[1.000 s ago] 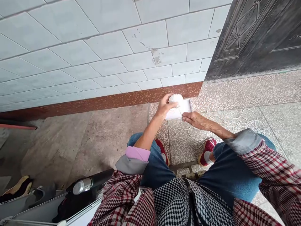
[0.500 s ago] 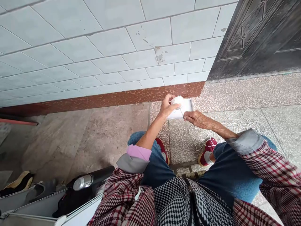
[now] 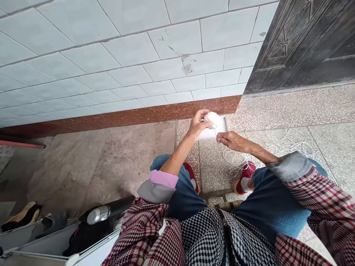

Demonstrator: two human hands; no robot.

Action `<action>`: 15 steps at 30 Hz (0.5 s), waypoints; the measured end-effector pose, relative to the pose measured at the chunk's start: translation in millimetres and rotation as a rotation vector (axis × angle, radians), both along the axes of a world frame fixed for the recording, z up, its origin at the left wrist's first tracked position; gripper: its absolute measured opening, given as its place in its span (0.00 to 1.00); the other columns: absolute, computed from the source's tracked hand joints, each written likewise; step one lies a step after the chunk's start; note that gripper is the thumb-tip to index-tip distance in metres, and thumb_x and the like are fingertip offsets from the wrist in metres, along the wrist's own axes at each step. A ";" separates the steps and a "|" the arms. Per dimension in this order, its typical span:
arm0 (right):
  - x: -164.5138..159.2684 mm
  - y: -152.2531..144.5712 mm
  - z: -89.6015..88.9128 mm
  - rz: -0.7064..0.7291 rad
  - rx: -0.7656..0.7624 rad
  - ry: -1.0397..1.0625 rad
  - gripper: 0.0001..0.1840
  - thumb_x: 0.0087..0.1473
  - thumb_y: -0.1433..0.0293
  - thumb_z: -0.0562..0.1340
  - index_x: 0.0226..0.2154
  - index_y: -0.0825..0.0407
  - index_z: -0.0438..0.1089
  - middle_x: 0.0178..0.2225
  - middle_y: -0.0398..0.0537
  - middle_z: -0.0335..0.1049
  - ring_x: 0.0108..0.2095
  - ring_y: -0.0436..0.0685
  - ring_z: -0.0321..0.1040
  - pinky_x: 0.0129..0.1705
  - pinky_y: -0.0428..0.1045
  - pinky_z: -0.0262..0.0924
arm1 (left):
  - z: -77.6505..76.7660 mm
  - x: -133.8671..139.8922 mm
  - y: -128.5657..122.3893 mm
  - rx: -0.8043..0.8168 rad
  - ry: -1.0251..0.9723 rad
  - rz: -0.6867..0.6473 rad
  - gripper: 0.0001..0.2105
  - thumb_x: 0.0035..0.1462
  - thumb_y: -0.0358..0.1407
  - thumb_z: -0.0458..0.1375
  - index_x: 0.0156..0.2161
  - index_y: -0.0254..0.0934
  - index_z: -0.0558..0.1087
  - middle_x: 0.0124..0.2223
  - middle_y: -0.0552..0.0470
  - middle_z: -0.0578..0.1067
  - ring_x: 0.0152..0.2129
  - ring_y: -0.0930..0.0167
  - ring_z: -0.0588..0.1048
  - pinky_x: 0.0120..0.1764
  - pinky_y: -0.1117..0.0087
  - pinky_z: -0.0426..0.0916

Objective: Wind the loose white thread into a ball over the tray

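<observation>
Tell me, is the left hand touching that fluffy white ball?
Touching: in the head view, the left hand holds the white ball, its thumb lying across it.

Speckled grey stone-tile floor (image 3: 213, 170) here; tangled thin white cord (image 3: 279, 148) sprawled on it; shallow white rectangular tray (image 3: 206, 135) too; red shoes (image 3: 248, 170) planted there

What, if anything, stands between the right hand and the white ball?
No visible obstacle; just a thin strand apparently spanning the gap from right hand to white ball. The left hand holds the ball's left side.
</observation>
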State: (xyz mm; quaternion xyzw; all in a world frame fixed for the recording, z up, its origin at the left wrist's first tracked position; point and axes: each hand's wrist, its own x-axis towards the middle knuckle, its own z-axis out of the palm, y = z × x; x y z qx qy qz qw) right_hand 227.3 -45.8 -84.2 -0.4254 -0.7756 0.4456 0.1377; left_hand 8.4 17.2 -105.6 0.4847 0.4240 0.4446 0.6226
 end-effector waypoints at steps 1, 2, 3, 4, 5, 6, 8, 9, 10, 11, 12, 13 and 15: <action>1.1 -0.4 5.1 0.020 0.007 0.036 0.16 0.76 0.62 0.56 0.36 0.50 0.71 0.26 0.41 0.63 0.28 0.54 0.59 0.38 0.51 0.55 | -2.7 0.3 -0.6 0.024 0.089 -0.003 0.30 0.36 0.39 0.76 0.48 0.42 0.75 0.46 0.50 0.78 0.41 0.66 0.75 0.43 0.64 0.73; 5.0 2.0 10.1 0.012 0.031 0.074 0.17 0.76 0.60 0.56 0.37 0.50 0.72 0.27 0.42 0.64 0.29 0.54 0.59 0.38 0.51 0.55 | -4.6 1.4 -2.4 0.042 0.169 -0.044 0.29 0.35 0.37 0.76 0.47 0.40 0.76 0.44 0.51 0.79 0.39 0.67 0.75 0.42 0.64 0.71; 10.9 6.9 14.2 -0.016 0.065 0.104 0.18 0.76 0.58 0.57 0.38 0.50 0.72 0.28 0.42 0.65 0.29 0.54 0.59 0.38 0.52 0.56 | -5.6 3.1 -5.3 0.055 0.226 -0.116 0.28 0.34 0.36 0.75 0.45 0.39 0.77 0.43 0.51 0.79 0.37 0.67 0.74 0.41 0.64 0.70; 18.0 13.3 16.6 -0.060 0.107 0.122 0.19 0.76 0.57 0.57 0.37 0.50 0.72 0.28 0.42 0.65 0.30 0.54 0.59 0.38 0.52 0.56 | -5.5 5.4 -8.8 0.062 0.252 -0.203 0.26 0.35 0.35 0.75 0.45 0.39 0.78 0.42 0.52 0.79 0.36 0.68 0.74 0.40 0.65 0.70; 25.1 20.4 17.1 -0.109 0.148 0.128 0.19 0.76 0.55 0.58 0.36 0.50 0.72 0.28 0.43 0.66 0.30 0.54 0.59 0.38 0.52 0.55 | -4.4 7.7 -12.3 0.062 0.243 -0.289 0.25 0.35 0.35 0.75 0.44 0.39 0.78 0.41 0.52 0.79 0.35 0.69 0.74 0.40 0.65 0.70; 31.2 27.0 15.5 -0.159 0.185 0.127 0.21 0.75 0.54 0.58 0.35 0.49 0.71 0.29 0.43 0.66 0.31 0.54 0.59 0.38 0.52 0.55 | -2.4 9.8 -15.3 0.053 0.202 -0.360 0.24 0.37 0.35 0.75 0.44 0.39 0.78 0.40 0.53 0.79 0.35 0.69 0.74 0.41 0.65 0.70; 36.8 35.3 7.5 -0.236 0.223 0.121 0.23 0.75 0.52 0.58 0.33 0.49 0.69 0.29 0.44 0.67 0.31 0.54 0.60 0.38 0.52 0.55 | 2.2 12.5 -18.1 0.002 0.055 -0.418 0.25 0.39 0.37 0.77 0.44 0.39 0.77 0.40 0.52 0.79 0.36 0.69 0.76 0.43 0.64 0.72; 35.5 36.0 2.3 -0.259 0.219 0.116 0.23 0.75 0.51 0.58 0.33 0.49 0.68 0.29 0.45 0.68 0.31 0.55 0.61 0.37 0.52 0.55 | 4.0 12.9 -17.5 -0.033 -0.033 -0.394 0.26 0.38 0.38 0.78 0.45 0.39 0.76 0.41 0.51 0.79 0.38 0.68 0.77 0.44 0.63 0.74; 31.7 34.1 -2.4 -0.261 0.198 0.105 0.24 0.75 0.51 0.58 0.33 0.49 0.67 0.29 0.45 0.68 0.31 0.55 0.61 0.37 0.52 0.55 | 5.0 12.6 -15.7 -0.066 -0.115 -0.341 0.28 0.38 0.39 0.79 0.45 0.40 0.74 0.43 0.50 0.79 0.40 0.66 0.78 0.46 0.61 0.75; 26.2 30.2 -6.0 -0.240 0.159 0.088 0.23 0.75 0.51 0.58 0.33 0.49 0.67 0.28 0.44 0.67 0.31 0.55 0.61 0.37 0.51 0.55 | 5.2 11.7 -13.1 -0.089 -0.176 -0.268 0.29 0.38 0.41 0.79 0.46 0.40 0.73 0.45 0.49 0.79 0.42 0.65 0.78 0.48 0.60 0.76; 20.0 24.9 -7.6 -0.200 0.111 0.071 0.23 0.74 0.51 0.58 0.33 0.48 0.66 0.27 0.44 0.66 0.30 0.55 0.61 0.36 0.51 0.55 | 4.3 10.3 -10.0 -0.097 -0.203 -0.187 0.30 0.38 0.42 0.79 0.46 0.41 0.72 0.46 0.48 0.79 0.43 0.63 0.79 0.49 0.58 0.77; 14.2 19.3 -6.8 -0.147 0.061 0.062 0.22 0.74 0.51 0.58 0.33 0.48 0.66 0.27 0.43 0.64 0.30 0.55 0.60 0.36 0.51 0.55 | 2.8 8.8 -7.1 -0.091 -0.189 -0.109 0.31 0.39 0.43 0.79 0.47 0.42 0.71 0.47 0.48 0.79 0.44 0.62 0.79 0.50 0.57 0.77; 8.3 11.0 1.7 -0.043 -0.018 0.091 0.23 0.74 0.50 0.57 0.35 0.48 0.67 0.26 0.41 0.61 0.28 0.54 0.58 0.35 0.51 0.54 | -1.5 6.0 -3.3 -0.022 -0.039 -0.003 0.30 0.40 0.41 0.78 0.49 0.42 0.72 0.48 0.48 0.79 0.46 0.61 0.78 0.49 0.57 0.76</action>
